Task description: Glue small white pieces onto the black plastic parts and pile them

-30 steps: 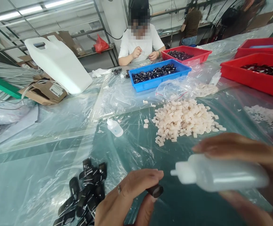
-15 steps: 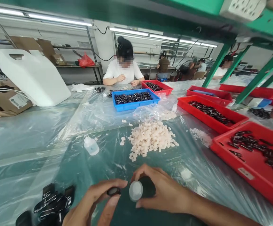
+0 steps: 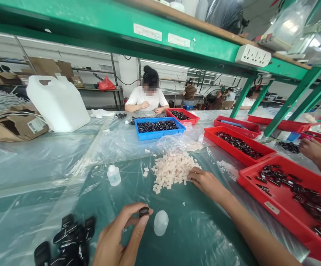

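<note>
Near us, our left hand [image 3: 120, 236] pinches a black oval piece [image 3: 143, 211].
Our right hand [image 3: 206, 183], grip unclear, is at the right of the pale pile [image 3: 171, 168]; the far blue tray [image 3: 160, 136] holds black parts [image 3: 157, 126].

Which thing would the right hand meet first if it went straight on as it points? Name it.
The pile of pale pieces: the right hand points into its near right edge, though whether they touch is hard to tell.
</note>
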`<state>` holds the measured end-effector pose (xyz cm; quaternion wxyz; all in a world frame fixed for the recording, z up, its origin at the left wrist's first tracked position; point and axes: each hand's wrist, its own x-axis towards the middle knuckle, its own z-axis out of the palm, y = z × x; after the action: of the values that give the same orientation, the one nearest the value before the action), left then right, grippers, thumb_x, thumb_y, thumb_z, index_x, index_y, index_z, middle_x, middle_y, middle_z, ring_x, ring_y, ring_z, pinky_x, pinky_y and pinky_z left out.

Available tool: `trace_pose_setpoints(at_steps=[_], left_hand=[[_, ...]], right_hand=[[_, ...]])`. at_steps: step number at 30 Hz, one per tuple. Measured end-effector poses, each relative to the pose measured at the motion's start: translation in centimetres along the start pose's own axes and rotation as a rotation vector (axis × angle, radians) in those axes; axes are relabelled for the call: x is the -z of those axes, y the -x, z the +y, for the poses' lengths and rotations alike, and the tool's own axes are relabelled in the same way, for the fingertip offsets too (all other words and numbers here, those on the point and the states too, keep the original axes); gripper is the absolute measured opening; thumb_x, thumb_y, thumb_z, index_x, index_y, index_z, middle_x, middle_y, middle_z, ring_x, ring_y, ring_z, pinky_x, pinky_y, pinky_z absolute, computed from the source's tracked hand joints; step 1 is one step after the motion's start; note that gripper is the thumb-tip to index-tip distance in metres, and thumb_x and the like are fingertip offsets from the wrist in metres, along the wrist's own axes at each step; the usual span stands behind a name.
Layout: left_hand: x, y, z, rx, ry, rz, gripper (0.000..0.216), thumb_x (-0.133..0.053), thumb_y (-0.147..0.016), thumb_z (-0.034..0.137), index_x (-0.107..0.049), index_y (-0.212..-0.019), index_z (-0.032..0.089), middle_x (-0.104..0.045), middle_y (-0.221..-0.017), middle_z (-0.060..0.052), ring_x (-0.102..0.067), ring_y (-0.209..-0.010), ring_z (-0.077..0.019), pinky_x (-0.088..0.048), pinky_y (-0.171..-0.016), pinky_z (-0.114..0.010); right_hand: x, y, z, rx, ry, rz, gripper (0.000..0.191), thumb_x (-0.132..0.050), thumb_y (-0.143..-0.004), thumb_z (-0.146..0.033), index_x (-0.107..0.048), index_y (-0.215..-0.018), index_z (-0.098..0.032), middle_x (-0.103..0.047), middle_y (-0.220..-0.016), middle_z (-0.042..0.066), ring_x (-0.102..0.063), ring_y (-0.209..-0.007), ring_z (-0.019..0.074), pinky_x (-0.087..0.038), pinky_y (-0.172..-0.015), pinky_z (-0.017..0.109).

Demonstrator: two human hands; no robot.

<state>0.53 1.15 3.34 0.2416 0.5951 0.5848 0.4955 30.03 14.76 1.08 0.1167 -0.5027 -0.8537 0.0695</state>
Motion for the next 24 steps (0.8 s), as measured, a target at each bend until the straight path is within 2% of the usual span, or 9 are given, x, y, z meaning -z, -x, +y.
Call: trace_pose_setpoints(at_steps=[3,6,8,10,13,18,24], left_hand=[[0.2,0.0,0.1,-0.04,0.021,-0.012,0.02,-0.059,-0.095,0.047,-0.07,-0.106,0.035,-0.082,-0.103,0.0,-0.08,-0.079,-0.0251,-0.066,-0.065,-0.029],[0.5,0.1,0.2,-0.036,0.057,-0.041,0.02,-0.059,-0.095,0.048,-0.07,-0.104,0.034,-0.082,-0.103,-0.002,-0.08,-0.078,-0.0251,-0.061,-0.048,-0.024],[0.6,0.2,0.2,-0.031,0.084,-0.067,0.021,-0.058,-0.096,0.048,-0.07,-0.105,0.033,-0.082,-0.1,-0.003,-0.079,-0.077,-0.0236,-0.05,-0.035,-0.019],[0.7,0.3,0.2,-0.033,0.111,-0.097,0.023,-0.056,-0.097,0.048,-0.071,-0.105,0.032,-0.082,-0.095,-0.004,-0.078,-0.075,-0.0224,-0.041,-0.03,-0.017],[0.7,0.5,0.1,-0.044,0.136,-0.124,0.024,-0.056,-0.097,0.049,-0.071,-0.106,0.031,-0.081,-0.09,-0.005,-0.077,-0.073,-0.022,-0.037,-0.029,-0.017],[1.0,0.7,0.1,-0.081,0.139,-0.138,0.022,-0.057,-0.097,0.046,-0.071,-0.107,0.032,-0.079,-0.089,-0.003,-0.076,-0.076,-0.0221,-0.044,-0.036,-0.018],[1.2,0.7,0.4,-0.129,0.133,-0.146,0.018,-0.057,-0.099,0.043,-0.07,-0.106,0.033,-0.079,-0.088,-0.002,-0.075,-0.072,-0.0201,-0.042,-0.037,-0.018]], right_hand=[[-0.2,0.0,-0.7,-0.029,0.07,0.012,0.02,-0.063,-0.102,-0.032,-0.064,-0.117,-0.018,-0.064,-0.121,0.008,-0.066,-0.099,0.0203,-0.059,-0.085,0.039],[0.2,0.4,-0.7,-0.002,0.062,0.024,0.019,-0.062,-0.102,-0.031,-0.065,-0.115,-0.018,-0.064,-0.121,0.007,-0.066,-0.098,0.0196,-0.059,-0.085,0.039],[0.6,0.8,-0.6,0.031,0.021,0.034,0.018,-0.061,-0.103,-0.031,-0.065,-0.115,-0.018,-0.065,-0.119,0.007,-0.067,-0.096,0.0188,-0.059,-0.083,0.037],[0.7,1.2,-0.5,0.054,-0.025,0.036,0.017,-0.06,-0.103,-0.031,-0.064,-0.114,-0.018,-0.066,-0.115,0.006,-0.067,-0.092,0.0175,-0.06,-0.08,0.035],[0.5,1.4,-0.6,0.06,-0.059,0.025,0.018,-0.06,-0.103,-0.032,-0.065,-0.113,-0.017,-0.067,-0.11,0.005,-0.067,-0.089,0.017,-0.06,-0.079,0.035],[-0.4,0.9,-1.3,0.026,-0.051,0.025,0.02,-0.062,-0.102,-0.033,-0.065,-0.113,-0.017,-0.067,-0.114,0.006,-0.067,-0.098,0.0202,-0.058,-0.086,0.04],[-0.6,0.9,-1.9,-0.034,-0.092,0.084,0.02,-0.063,-0.102,-0.034,-0.065,-0.108,-0.016,-0.067,-0.106,0.005,-0.067,-0.089,0.018,-0.059,-0.08,0.037]])
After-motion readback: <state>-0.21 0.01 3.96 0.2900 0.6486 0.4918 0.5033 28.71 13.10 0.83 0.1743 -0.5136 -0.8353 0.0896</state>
